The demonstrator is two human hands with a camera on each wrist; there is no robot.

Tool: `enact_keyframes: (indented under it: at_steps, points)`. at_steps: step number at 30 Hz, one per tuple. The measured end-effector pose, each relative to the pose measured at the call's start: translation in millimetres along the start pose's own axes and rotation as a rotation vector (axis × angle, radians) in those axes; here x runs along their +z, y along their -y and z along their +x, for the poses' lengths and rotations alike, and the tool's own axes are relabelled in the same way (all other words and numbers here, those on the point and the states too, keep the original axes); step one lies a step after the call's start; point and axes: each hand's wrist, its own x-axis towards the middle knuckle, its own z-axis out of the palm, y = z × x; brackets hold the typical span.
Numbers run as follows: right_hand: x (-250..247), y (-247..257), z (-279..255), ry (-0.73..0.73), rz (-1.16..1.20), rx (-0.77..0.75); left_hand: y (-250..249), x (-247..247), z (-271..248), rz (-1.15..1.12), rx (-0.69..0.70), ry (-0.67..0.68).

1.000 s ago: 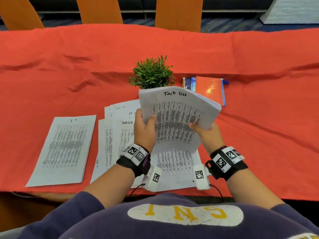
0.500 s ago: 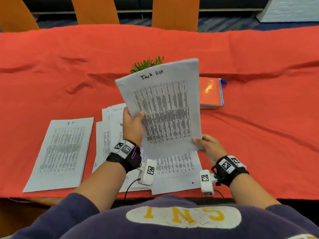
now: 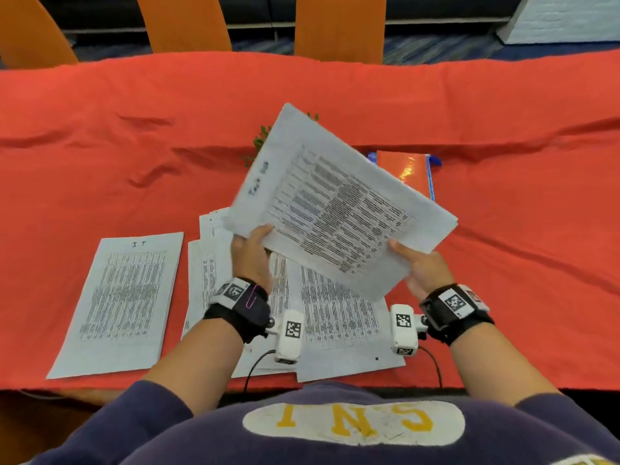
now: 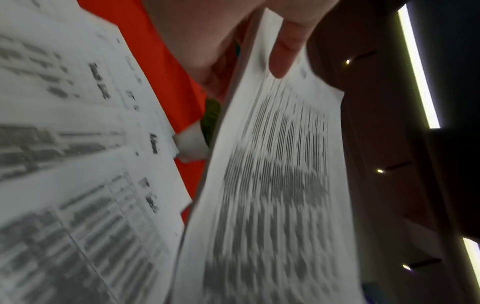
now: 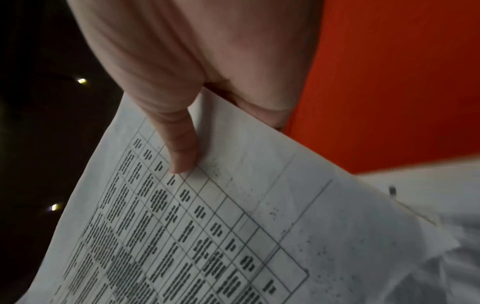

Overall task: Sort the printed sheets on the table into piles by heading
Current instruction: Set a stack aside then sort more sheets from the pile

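Observation:
Both hands hold a sheaf of printed sheets in the air above the table, its hand-written heading turned to the left. My left hand pinches its lower left edge, thumb on the printed face. At the lower right edge my right hand pinches it as well, thumb on top. Under the hands lies a loose spread of printed sheets. A separate sheet headed "IT" lies flat to the left.
A red cloth covers the table. A small green plant is mostly hidden behind the held sheaf. An orange notebook lies at the back right. Orange chair backs stand beyond the far edge.
The held sheaf has swung from upright to tilted, its heading now pointing left. The right hand has gone from the bottom edge to the lower right edge.

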Motion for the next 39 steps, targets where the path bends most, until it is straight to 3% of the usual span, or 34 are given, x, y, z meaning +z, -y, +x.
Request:
enact_keyframes:
  at_steps: [3,6,8,12,22,26,30,33,36,39]
  points:
    - [-22,9,4,-0.028,-0.258,-0.097,-5,-31,15,0.218,0.059,0.021]
    - [-35,10,5,-0.007,-0.5,-0.125,0,-49,19,0.551,0.044,0.199]
    - [-36,7,6,0.027,-0.559,-0.116,6,-52,15,0.688,0.049,0.236]
    - [-36,-3,4,0.044,-0.559,-0.072,14,-53,8,0.58,0.084,0.127]
    - [-32,-14,-3,-0.018,-0.461,-0.051,35,-41,0,0.529,0.015,0.064]
    - [-34,-15,-3,0.004,-0.468,-0.021,41,-45,-2,0.584,-0.053,0.086]
    - [-41,-20,-1,-0.077,-0.489,0.036,41,-39,-9,0.624,-0.058,0.112]
    - [-42,-3,7,-0.182,-0.542,-0.069,26,-30,-10,0.719,0.053,0.202]
    - [-27,29,6,-0.242,-0.777,-0.326,6,-18,-12,0.906,0.232,0.309]
    - [17,51,-1,0.052,-1.071,-0.554,-12,1,-17,1.045,0.379,0.407]
